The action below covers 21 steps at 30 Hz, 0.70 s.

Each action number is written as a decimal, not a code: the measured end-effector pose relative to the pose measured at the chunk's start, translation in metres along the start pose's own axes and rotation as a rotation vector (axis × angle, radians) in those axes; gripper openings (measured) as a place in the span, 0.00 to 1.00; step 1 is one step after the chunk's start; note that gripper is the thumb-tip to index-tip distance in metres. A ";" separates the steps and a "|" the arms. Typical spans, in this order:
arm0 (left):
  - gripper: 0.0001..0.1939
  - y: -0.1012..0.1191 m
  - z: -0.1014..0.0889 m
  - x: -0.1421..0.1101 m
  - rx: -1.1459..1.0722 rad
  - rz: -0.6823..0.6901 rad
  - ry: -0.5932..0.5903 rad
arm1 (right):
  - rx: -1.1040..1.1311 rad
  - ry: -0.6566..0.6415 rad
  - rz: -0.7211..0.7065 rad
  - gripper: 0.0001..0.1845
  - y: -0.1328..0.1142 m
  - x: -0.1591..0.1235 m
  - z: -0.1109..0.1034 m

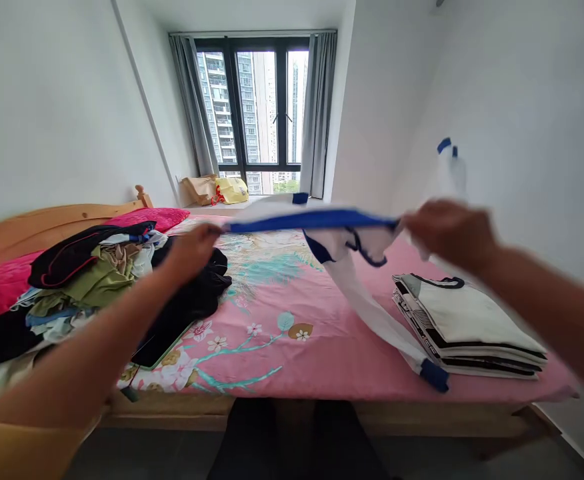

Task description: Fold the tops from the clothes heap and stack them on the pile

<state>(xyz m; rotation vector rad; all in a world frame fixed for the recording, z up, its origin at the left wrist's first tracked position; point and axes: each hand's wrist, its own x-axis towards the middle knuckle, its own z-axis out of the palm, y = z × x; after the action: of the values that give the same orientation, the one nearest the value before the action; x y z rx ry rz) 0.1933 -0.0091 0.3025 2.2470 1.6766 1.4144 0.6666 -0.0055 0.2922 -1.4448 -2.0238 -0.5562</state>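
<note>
A white and blue long-sleeved shirt (317,219) is stretched out in the air above the bed, blurred by motion. My left hand (198,248) pinches its blue edge at one end. At the other end my right hand (449,230) grips the white cloth near the blue band. One white sleeve with a blue cuff hangs down onto the pink sheet. Another blue-tipped piece of white cloth (452,167) flies up behind my right hand. To the right lies a neat stack of folded shirts (472,320), the top one white with a dark collar.
A heap of loose clothes (107,273) lies on the left of the bed, with black garments at its near side. Pink pillows (147,217) rest against the wooden headboard (62,220). Paper and yellow bags (232,190) stand by the window. The flowered sheet (282,360) reaches the front edge.
</note>
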 end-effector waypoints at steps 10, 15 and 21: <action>0.12 -0.154 0.138 -0.304 0.068 -0.210 -0.335 | 0.260 -0.353 0.009 0.19 -0.056 -0.271 0.227; 0.10 -0.137 0.141 -0.299 0.138 -0.224 -0.251 | 0.337 -0.378 0.051 0.18 -0.052 -0.268 0.224; 0.10 -0.114 0.118 -0.313 0.101 -0.084 -0.245 | 0.302 -0.418 0.045 0.19 -0.049 -0.273 0.225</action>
<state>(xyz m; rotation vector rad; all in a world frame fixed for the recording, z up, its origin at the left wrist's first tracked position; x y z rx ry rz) 0.1749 -0.1430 -0.0234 2.2595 1.7721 1.0111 0.6368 -0.0701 -0.0578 -1.5021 -2.2609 0.0845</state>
